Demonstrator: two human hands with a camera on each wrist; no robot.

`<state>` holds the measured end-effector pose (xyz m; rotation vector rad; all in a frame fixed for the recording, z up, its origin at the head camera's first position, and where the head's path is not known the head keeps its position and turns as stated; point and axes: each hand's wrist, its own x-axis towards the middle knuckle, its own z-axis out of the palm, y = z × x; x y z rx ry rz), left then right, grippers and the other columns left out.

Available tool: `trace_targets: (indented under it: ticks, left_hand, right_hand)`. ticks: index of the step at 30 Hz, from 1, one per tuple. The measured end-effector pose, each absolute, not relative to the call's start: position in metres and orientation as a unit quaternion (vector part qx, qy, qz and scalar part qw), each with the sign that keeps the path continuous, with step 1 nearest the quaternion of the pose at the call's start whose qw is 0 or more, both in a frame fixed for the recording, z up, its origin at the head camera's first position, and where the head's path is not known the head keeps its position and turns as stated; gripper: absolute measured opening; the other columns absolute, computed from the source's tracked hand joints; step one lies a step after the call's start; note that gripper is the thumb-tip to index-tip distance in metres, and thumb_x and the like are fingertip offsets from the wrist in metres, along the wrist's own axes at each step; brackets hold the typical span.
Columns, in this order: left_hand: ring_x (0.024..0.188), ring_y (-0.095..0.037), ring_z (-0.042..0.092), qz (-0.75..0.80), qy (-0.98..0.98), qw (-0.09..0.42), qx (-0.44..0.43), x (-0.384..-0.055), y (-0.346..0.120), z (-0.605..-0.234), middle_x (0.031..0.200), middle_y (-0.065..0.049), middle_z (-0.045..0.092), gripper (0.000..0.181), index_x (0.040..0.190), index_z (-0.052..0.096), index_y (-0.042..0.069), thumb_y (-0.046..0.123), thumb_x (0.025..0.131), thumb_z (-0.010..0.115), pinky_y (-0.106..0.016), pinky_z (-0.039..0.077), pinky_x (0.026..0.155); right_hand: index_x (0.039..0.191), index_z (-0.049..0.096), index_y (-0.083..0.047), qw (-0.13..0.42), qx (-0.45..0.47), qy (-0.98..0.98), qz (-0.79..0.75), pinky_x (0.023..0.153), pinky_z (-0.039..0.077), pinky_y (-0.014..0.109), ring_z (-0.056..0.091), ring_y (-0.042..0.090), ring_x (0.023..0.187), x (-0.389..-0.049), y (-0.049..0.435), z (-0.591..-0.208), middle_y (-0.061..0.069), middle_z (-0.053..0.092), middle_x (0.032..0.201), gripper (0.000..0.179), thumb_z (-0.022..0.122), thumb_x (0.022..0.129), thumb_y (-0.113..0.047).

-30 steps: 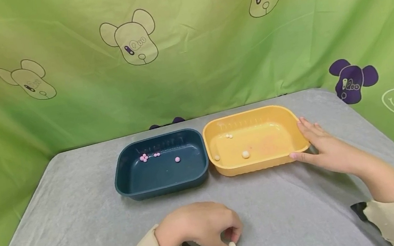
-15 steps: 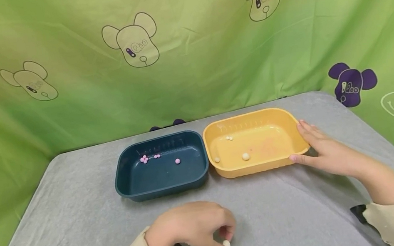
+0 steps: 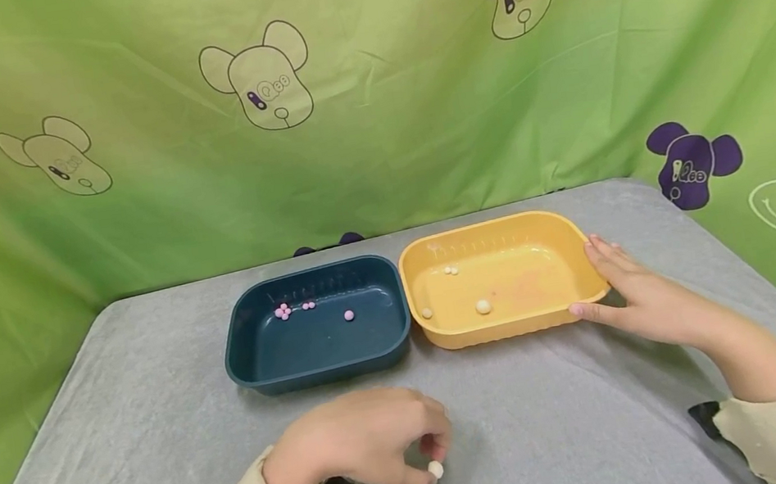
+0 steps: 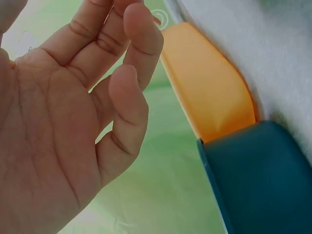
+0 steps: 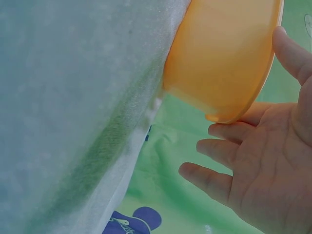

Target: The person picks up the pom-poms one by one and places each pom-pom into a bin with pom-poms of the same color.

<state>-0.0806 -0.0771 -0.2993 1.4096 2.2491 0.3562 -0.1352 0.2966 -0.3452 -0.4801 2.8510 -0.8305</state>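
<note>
My left hand [image 3: 367, 443], in the head view, pinches a small white ball [image 3: 436, 469] between thumb and index finger above the grey cloth. The left wrist view shows the palm and bent fingers of the left hand [image 4: 68, 122], but not the ball. At the right end of a yellow plastic basin [image 3: 512, 330], my right hand [image 3: 653, 302] touches the corner. Its thumb rests on the front rim and its fairly straight fingers lie along the right side, as the right wrist view also shows. Inside the basin lie a bigger white ball [image 3: 483, 306] and several smaller ones.
Left of the yellow basin, touching it, stands a dark blue basin [image 3: 325, 373]. It holds several pink balls, some clustered like a flower [image 3: 283, 312]. A grey cloth [image 3: 126, 444] covers the table, and a green printed curtain [image 3: 383, 152] hangs behind.
My left hand has moved a little to the left and slightly away from me, still pinching the white ball. The right hand stays at the yellow basin's corner.
</note>
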Motion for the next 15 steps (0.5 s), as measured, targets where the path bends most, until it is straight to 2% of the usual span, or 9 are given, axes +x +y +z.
trace_targets:
  ticks: [8, 15]
  left_hand:
    - [0.075, 0.004, 0.049, 0.13, 0.833, 0.192, 0.502, -0.078, -0.086, -0.291, 0.084, 0.016, 0.057, 0.008, 0.082, 0.064, 0.025, 0.022, 0.086, 0.071, -0.009, 0.04, 0.066]
    - [0.079, 0.003, 0.049, 0.129, 0.848, 0.18, 0.482, -0.078, -0.09, -0.284, 0.086, 0.016, 0.058, 0.007, 0.083, 0.064, 0.024, 0.023, 0.088, 0.069, -0.011, 0.041, 0.068]
  right_hand:
    - [0.155, 0.001, 0.008, 0.066, -0.162, 0.946, -0.274, 0.118, 0.001, 0.068, -0.006, 0.055, 0.148, -0.136, 0.296, -0.345, 0.031, -0.009, 0.161, 0.099, 0.065, 0.096, -0.039]
    - [0.156, 0.0, 0.007, 0.066, -0.161, 0.946, -0.274, 0.118, 0.002, 0.068, -0.006, 0.055, 0.148, -0.135, 0.296, -0.344, 0.03, -0.009, 0.161, 0.099, 0.065, 0.095, -0.039]
